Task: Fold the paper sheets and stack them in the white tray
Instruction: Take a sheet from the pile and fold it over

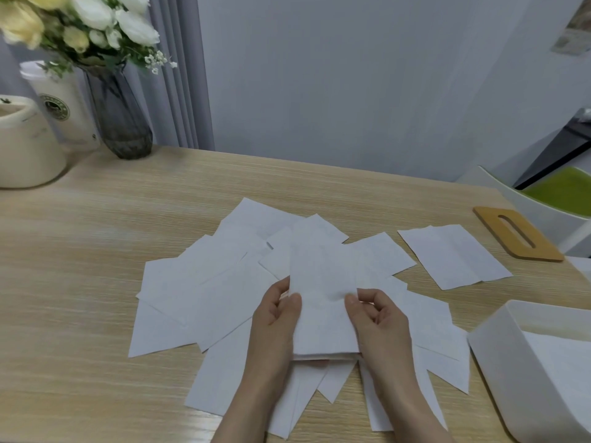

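Note:
Several white paper sheets (204,292) lie spread and overlapping on the wooden table. Above the pile I hold one sheet (323,302) doubled over, its fold at the near edge. My left hand (275,318) pinches its left side with the thumb on top. My right hand (377,318) pinches its right side the same way. A white tray (499,343) stands at the right, with white paper (563,356) lying inside it. Two folded sheets (454,255) lie apart at the back right.
A grey glass vase (120,113) with white flowers stands at the back left beside two cream containers (27,145). A wooden lid with a slot (518,233) lies at the far right near a white chair with a green cushion (563,193).

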`<state>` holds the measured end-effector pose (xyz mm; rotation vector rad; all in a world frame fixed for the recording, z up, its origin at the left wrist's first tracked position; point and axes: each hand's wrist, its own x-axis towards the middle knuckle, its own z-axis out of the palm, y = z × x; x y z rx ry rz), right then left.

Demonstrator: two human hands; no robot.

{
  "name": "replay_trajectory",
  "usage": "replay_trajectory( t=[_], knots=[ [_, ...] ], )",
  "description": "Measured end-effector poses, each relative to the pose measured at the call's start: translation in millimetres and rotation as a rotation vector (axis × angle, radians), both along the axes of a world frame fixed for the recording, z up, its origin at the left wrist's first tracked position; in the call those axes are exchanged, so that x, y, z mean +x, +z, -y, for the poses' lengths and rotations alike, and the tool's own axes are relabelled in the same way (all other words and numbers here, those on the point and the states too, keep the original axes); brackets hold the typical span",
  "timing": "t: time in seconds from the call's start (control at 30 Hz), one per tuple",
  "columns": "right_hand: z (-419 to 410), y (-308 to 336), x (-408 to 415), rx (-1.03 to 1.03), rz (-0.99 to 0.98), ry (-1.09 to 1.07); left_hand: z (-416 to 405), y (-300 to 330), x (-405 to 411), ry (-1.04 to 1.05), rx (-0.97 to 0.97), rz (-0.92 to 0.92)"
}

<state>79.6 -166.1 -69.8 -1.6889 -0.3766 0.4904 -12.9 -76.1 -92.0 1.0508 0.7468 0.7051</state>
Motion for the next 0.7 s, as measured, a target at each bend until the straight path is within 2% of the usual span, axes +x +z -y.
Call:
replay_trajectory(
  t=[0.17, 0.37, 0.7],
  knots=[
    [4.3, -0.6, 3.2, -0.051, 0.136, -0.039, 0.5, -1.7, 0.5, -0.008, 0.013, 0.002],
    [7.1, 0.2, 2.7, -0.043, 0.012, 0.068, 1.4, -0.4, 1.6, 0.018, 0.027, 0.023],
    [7.0, -0.6, -11.1, -0.022, 0.115, 0.102, 23.5, 8.8, 12.4, 0.037, 0.05, 0.064]
  ],
)
